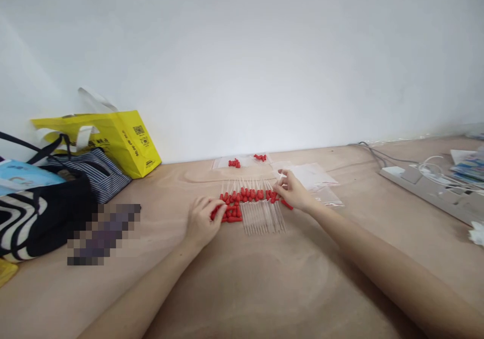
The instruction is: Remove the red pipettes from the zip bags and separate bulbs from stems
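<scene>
Red rubber bulbs (245, 194) form a row on the table, with thin glass tubes (242, 183) pointing away from them. These look like droppers. More clear glass tubes (262, 218) lie side by side in front of the row. At the left is a small pile of loose red bulbs (232, 212). Over its left edge my left hand (202, 220) is closed, thumb and fingers around a red bulb. My right hand (293, 190) has curled fingers at the right end of the row, touching the bulbs there; what its fingertips hold is unclear. One red bulb (287, 205) lies under that hand.
Clear plastic bags (310, 176) lie behind my right hand. Farther back are bagged tubes with red bulbs (234, 163). A yellow bag (128, 142), a striped pouch (108, 175) and a black bag (49, 218) stand left. A power strip (419, 190) with cables lies right.
</scene>
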A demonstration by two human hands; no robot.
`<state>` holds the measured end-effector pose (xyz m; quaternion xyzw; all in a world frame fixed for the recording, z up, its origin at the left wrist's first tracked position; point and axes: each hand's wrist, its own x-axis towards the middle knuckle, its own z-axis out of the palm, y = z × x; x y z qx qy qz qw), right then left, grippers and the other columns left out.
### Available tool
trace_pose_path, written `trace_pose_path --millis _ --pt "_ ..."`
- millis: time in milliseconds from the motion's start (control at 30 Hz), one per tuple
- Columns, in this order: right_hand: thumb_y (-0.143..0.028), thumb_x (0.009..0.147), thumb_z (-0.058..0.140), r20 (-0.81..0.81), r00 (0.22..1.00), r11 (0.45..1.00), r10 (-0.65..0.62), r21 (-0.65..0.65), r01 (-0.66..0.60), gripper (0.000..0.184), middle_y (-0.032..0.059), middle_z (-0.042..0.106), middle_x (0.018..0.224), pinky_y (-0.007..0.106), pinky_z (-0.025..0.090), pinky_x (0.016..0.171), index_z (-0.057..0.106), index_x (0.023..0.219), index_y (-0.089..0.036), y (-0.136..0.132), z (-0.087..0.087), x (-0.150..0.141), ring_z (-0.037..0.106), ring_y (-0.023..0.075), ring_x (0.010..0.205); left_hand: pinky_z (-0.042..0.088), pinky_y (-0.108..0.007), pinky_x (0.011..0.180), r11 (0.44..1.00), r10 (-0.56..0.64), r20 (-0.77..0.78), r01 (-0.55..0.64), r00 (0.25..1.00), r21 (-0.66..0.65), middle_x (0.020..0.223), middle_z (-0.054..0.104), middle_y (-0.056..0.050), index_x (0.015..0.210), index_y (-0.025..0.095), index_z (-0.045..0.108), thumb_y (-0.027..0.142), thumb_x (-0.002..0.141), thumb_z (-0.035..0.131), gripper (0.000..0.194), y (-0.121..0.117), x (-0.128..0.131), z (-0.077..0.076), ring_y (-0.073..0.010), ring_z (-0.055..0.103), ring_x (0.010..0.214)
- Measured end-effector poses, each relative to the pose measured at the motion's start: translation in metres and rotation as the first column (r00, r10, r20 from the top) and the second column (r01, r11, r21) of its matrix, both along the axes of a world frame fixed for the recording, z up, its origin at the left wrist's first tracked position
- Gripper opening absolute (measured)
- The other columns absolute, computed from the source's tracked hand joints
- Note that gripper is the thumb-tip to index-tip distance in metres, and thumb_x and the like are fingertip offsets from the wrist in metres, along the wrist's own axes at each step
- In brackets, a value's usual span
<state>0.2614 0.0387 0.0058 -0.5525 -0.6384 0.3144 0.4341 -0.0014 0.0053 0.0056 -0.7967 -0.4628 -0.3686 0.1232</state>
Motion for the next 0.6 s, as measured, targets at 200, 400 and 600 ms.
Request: trace_pose_path --millis 200,400,600 --pt "-0.039 0.062 0.068 -0.694 0.694 0.965 0.191 0.004 -0.262 0.04 -0.0033 0.062 0.069 0.026 0.049 0.059 0.038 0.083 -0.021 -0.04 -0.013 -0.029 0.062 0.0121 0.059 0.038 -0.034 0.082 0.974 -0.223 -0.065 0.22 0.973 -0.045 0.091 0.063 -0.005 0.107 0.018 0.055 0.032 0.081 0.05 0.03 -0.01 0.043 -0.008 -0.019 0.052 0.091" --pt "-0.039 0.061 0.069 -0.704 0.682 0.967 0.198 0.029 -0.251 0.033 -0.0024 0.063 0.067 0.029 0.048 0.063 0.045 0.072 -0.02 -0.038 -0.018 -0.034 0.061 0.0123 0.059 0.035 -0.035 0.08 0.979 -0.201 -0.028 0.201 0.979 -0.026 0.077 0.065 -0.001 0.09 0.02 0.061 0.026 0.084 0.045 0.018 -0.01 0.055 -0.012 -0.0155 0.055 0.076" --pt "-0.038 0.072 0.062 0.068 0.997 0.852 -0.033 0.523 -0.007 0.016 0.0015 0.066 0.084 0.04 0.035 0.084 0.063 0.08 -0.024 -0.037 -0.019 -0.009 0.057 0.018 0.084 0.027 -0.042 0.089 0.993 -0.114 -0.052 0.114 0.992 -0.01 0.073 0.066 0.001 0.085 0.023 0.063 0.024 0.083 0.046 0.017 -0.013 0.051 -0.007 -0.0167 0.055 0.078"
